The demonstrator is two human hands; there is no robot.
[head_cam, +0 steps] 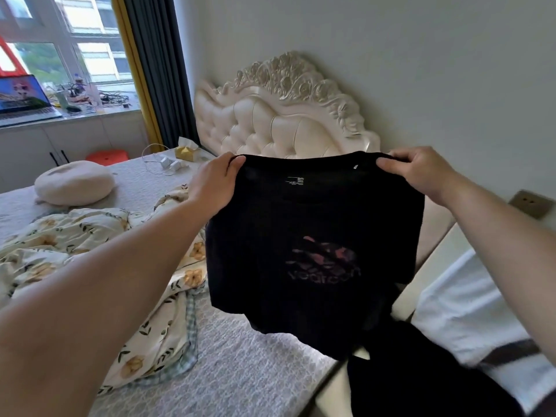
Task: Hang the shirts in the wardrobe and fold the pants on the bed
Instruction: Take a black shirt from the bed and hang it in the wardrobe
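Observation:
A black T-shirt (313,236) with a reddish print and a small white neck label hangs in the air over the bed's right edge. My left hand (215,183) pinches its left shoulder and my right hand (421,173) pinches its right shoulder, holding it spread out in front of the headboard. The shirt's lower part droops toward a dark garment (421,380) below it at the lower right. The wardrobe is out of view.
The bed (246,371) has a grey patterned cover, a floral quilt (90,245) bunched on the left, a round white cushion (75,182) and a cream tufted headboard (285,115). A laptop (24,99) and clutter sit on the windowsill. A wall socket (531,203) is on the right.

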